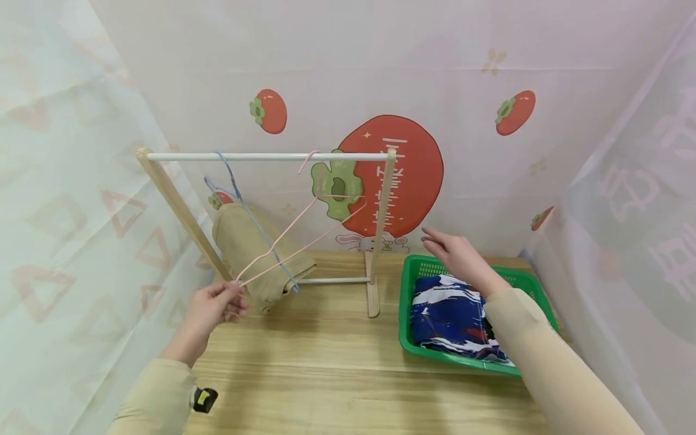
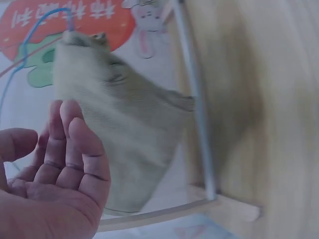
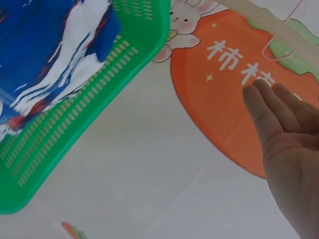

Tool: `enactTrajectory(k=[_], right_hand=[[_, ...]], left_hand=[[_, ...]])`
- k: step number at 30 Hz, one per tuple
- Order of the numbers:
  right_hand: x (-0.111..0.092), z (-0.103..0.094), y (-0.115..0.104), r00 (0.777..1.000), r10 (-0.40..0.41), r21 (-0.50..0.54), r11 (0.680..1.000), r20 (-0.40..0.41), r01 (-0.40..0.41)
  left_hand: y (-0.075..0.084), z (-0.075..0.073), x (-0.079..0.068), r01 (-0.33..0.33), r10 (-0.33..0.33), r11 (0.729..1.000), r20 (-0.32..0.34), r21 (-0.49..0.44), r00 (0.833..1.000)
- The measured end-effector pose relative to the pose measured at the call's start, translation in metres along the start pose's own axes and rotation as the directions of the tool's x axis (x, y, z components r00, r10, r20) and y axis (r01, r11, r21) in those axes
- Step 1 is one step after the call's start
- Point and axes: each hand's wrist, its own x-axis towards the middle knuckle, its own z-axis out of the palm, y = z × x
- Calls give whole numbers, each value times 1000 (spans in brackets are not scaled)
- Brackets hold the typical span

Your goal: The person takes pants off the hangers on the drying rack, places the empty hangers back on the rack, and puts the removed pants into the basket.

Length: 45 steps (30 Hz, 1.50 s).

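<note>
A pink clothes hanger (image 1: pixel 293 226) hooks over the white top bar of a wooden rack and tilts, its left end low. At that low end my left hand (image 1: pixel 214 307) pinches the wire between thumb and finger. Behind it, a blue hanger (image 1: pixel 260 226) on the same bar carries folded khaki trousers (image 1: pixel 231 232), which also fill the middle of the left wrist view. My right hand (image 1: pixel 462 260) reaches over the basket's back edge with straight fingers and holds nothing. In the right wrist view its fingers (image 3: pixel 266 112) lie together.
The rack (image 1: pixel 383 211) stands on a wooden table (image 1: pixel 326 374). To its right, a green plastic basket (image 1: pixel 405 314) contains a folded blue, white and red garment (image 1: pixel 448 314). Printed sheets (image 1: pixel 467 36) enclose the back and both sides.
</note>
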Motion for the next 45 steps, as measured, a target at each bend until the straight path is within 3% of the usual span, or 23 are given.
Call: enactTrajectory(k=[7, 10, 17, 24, 28, 33, 37, 42, 45], right_hand=[[20, 0, -23, 998, 60, 93, 994, -8, -59], [28, 0, -31, 997, 72, 128, 989, -13, -70], [42, 4, -44, 994, 102, 222, 971, -43, -90], [50, 9, -51, 991, 115, 280, 956, -71, -91], [54, 13, -55, 992, 107, 304, 949, -66, -82], [58, 17, -59, 993, 95, 331, 941, -63, -69], [59, 18, -60, 994, 92, 344, 937, -60, -66], [61, 22, -63, 995, 89, 366, 928, -36, -70], [63, 24, -66, 995, 93, 382, 921, -37, -72]], left_hand=[[49, -4, 10, -178, 173, 976, -50, -127, 984], [65, -2, 14, -200, 193, 970, -64, -137, 979], [90, 9, 20, -171, 170, 985, -50, -26, 984], [98, 18, 22, -148, 150, 987, -19, 56, 989], [98, 20, 24, -123, 122, 991, 24, 48, 992], [95, 22, 30, -78, 78, 997, 92, -3, 993], [93, 25, 35, -43, 57, 994, 142, -99, 988], [90, 27, 38, -9, 44, 972, 142, -237, 989], [89, 25, 36, -5, 39, 970, 138, -243, 990]])
